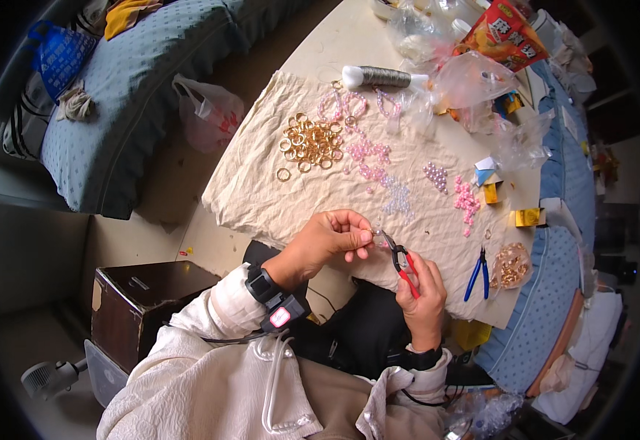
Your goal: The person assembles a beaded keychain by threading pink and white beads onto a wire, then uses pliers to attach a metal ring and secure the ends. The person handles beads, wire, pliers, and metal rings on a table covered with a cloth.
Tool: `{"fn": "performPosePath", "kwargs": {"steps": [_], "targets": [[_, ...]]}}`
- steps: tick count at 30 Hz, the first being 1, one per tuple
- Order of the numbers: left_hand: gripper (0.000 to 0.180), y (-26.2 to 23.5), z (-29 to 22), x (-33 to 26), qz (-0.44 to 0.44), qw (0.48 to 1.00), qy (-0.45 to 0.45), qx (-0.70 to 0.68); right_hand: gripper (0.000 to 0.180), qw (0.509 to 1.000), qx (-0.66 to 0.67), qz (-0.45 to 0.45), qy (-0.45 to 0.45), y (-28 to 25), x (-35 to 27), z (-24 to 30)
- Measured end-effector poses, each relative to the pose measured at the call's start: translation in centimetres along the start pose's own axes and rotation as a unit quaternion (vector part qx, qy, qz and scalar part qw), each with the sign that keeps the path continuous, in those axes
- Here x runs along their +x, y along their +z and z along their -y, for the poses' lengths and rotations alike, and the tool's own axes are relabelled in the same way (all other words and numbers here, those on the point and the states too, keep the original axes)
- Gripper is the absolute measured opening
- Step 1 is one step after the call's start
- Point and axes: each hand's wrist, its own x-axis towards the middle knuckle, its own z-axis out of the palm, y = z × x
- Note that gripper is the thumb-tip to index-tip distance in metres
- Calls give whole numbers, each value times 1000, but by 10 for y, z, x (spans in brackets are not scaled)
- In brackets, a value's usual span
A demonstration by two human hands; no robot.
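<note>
My left hand (328, 240) is closed in a pinch over the near edge of the cream cloth (250, 172). Between thumb and forefinger is something tiny, too small to name, with a few bead-like specks beside it. My right hand (424, 299) grips red-handled pliers (408, 273), whose dark jaws point up and left, close to the left fingertips. Beyond the hands lie clear beads (397, 199), pink beads (370, 152), purple beads (436, 177) and bright pink beads (467, 202). A pile of gold rings (311, 142) sits farther left.
Blue-handled pliers (475, 279) and a bag of gold pieces (511, 265) lie at the right. A spool of grey thread (386, 77), pink beaded loops (343, 105), small yellow boxes (529, 218) and a red snack packet (505, 35) are around the table. A dark wooden box (147, 297) stands at left.
</note>
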Motion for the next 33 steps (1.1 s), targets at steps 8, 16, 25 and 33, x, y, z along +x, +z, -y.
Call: {"fn": "performPosePath", "kwargs": {"steps": [8, 16, 25, 33], "targets": [[10, -4, 7, 1, 21, 991, 15, 132, 46, 999, -33, 2, 1, -8, -3, 6], [12, -5, 5, -2, 56, 987, -29, 145, 47, 999, -39, 5, 9, -7, -5, 3], [12, -8, 9, 5, 60, 996, -30, 55, 46, 1000, -11, -2, 16, -3, -9, -1], [12, -9, 9, 4, 67, 996, -49, 29, 43, 1000, -20, 10, 15, -6, -10, -2]]}}
